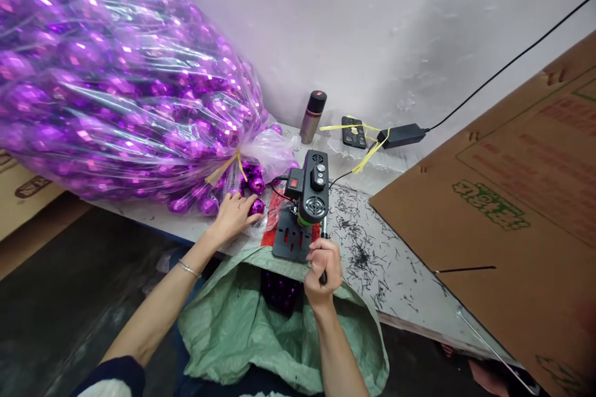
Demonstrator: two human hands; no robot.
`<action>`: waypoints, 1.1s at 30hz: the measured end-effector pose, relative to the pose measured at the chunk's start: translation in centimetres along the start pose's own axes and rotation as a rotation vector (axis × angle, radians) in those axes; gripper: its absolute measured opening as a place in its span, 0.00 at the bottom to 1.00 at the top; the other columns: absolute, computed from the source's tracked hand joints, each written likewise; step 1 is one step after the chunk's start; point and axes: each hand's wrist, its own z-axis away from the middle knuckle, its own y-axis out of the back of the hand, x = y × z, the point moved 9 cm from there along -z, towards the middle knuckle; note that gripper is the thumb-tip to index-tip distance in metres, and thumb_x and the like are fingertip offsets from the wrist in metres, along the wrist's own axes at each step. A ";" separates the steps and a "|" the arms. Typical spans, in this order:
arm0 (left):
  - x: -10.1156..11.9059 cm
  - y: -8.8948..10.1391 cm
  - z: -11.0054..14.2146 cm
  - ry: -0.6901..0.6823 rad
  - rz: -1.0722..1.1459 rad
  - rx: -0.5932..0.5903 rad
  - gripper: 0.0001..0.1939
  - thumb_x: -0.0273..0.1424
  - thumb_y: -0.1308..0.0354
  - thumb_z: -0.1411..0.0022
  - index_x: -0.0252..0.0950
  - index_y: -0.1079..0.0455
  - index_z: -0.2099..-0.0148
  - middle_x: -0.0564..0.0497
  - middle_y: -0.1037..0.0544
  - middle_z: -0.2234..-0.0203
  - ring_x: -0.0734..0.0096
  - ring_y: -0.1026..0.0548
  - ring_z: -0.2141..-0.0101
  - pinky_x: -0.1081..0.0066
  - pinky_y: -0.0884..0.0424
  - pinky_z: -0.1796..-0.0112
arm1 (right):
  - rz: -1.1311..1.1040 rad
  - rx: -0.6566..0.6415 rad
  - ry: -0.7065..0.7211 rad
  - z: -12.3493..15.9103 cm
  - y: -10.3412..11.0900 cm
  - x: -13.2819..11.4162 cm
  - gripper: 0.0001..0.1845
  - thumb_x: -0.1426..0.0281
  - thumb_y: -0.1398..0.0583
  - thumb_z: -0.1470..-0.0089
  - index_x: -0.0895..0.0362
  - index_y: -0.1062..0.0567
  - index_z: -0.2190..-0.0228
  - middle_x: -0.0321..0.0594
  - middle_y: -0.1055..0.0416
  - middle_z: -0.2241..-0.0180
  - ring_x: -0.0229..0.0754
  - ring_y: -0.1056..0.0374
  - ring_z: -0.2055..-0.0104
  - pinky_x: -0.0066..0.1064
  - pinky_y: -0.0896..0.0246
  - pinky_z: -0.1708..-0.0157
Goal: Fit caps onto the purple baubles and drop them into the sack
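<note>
My left hand has its thumb and fingers closed around a shiny purple bauble at the mouth of a large clear plastic bag. More purple baubles fill that bag. My right hand is wrapped round the black-handled lever of a small black bench machine. The machine stands on a slotted black baseplate, with a red switch box on its left. Below both hands a green woven sack gapes open at the table edge, with purple baubles inside.
A flask and a phone-like black object stand near the wall. A black power adapter trails a cable. Many small black bits litter the white table. A big cardboard box leans in at right.
</note>
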 end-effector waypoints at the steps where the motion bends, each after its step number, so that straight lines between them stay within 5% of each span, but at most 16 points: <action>1: 0.1 -0.1 0.1 -0.010 0.023 -0.019 0.25 0.45 0.36 0.37 0.37 0.27 0.43 0.38 0.17 0.61 0.44 0.24 0.53 0.52 0.34 0.50 | 0.003 0.000 0.000 0.0 0.0 0.0 0.15 0.79 0.50 0.37 0.54 0.33 0.73 0.35 0.33 0.72 0.39 0.31 0.67 0.33 0.37 0.69; 4: 1.0 0.3 0.4 -0.012 0.193 -0.001 0.27 0.42 0.37 0.37 0.40 0.30 0.38 0.40 0.20 0.51 0.50 0.24 0.50 0.53 0.34 0.46 | 0.008 -0.011 -0.004 0.0 0.0 0.0 0.14 0.79 0.50 0.37 0.54 0.33 0.72 0.36 0.32 0.72 0.39 0.31 0.68 0.33 0.36 0.69; 9: 2.4 1.6 2.7 0.140 0.825 0.165 0.32 0.43 0.33 0.43 0.45 0.31 0.37 0.45 0.26 0.42 0.54 0.26 0.43 0.59 0.27 0.45 | 0.006 -0.018 -0.009 -0.2 0.1 0.0 0.14 0.79 0.49 0.38 0.54 0.32 0.72 0.36 0.31 0.71 0.39 0.31 0.68 0.32 0.36 0.70; 13: 3.5 -2.5 6.2 0.510 1.382 0.061 0.43 0.46 0.27 0.51 0.43 0.33 0.35 0.45 0.21 0.51 0.61 0.18 0.62 0.71 0.23 0.70 | -0.002 -0.024 -0.019 -0.3 0.1 0.0 0.14 0.79 0.49 0.37 0.54 0.32 0.72 0.36 0.31 0.72 0.39 0.31 0.68 0.32 0.36 0.70; 16: 5.1 -5.2 8.2 0.694 1.598 -0.027 0.44 0.47 0.27 0.50 0.42 0.35 0.33 0.46 0.19 0.57 0.68 0.18 0.71 0.76 0.27 0.77 | 0.002 -0.028 -0.017 -0.4 0.1 -0.2 0.14 0.78 0.49 0.37 0.54 0.32 0.72 0.36 0.31 0.71 0.39 0.31 0.67 0.32 0.36 0.69; 24: 7.3 -6.7 8.3 0.750 1.670 -0.050 0.46 0.42 0.24 0.52 0.46 0.36 0.33 0.45 0.21 0.48 0.69 0.16 0.67 0.74 0.20 0.68 | 0.026 -0.035 -0.026 -0.6 0.1 -0.4 0.14 0.78 0.50 0.37 0.54 0.32 0.72 0.36 0.30 0.71 0.39 0.31 0.69 0.33 0.36 0.70; 29: 6.7 -6.7 7.5 0.714 1.696 0.009 0.37 0.55 0.38 0.39 0.44 0.33 0.34 0.43 0.20 0.47 0.62 0.16 0.59 0.67 0.19 0.60 | 0.021 -0.030 -0.027 -0.7 0.2 -0.4 0.14 0.78 0.49 0.37 0.54 0.32 0.72 0.36 0.30 0.71 0.39 0.31 0.69 0.33 0.36 0.70; 33: 5.3 -6.5 7.0 0.697 1.503 0.114 0.37 0.49 0.32 0.43 0.44 0.32 0.35 0.44 0.23 0.41 0.55 0.20 0.48 0.63 0.20 0.53 | 0.029 -0.036 -0.024 -0.7 0.1 -0.4 0.14 0.77 0.50 0.36 0.53 0.32 0.72 0.36 0.31 0.71 0.39 0.31 0.69 0.32 0.36 0.70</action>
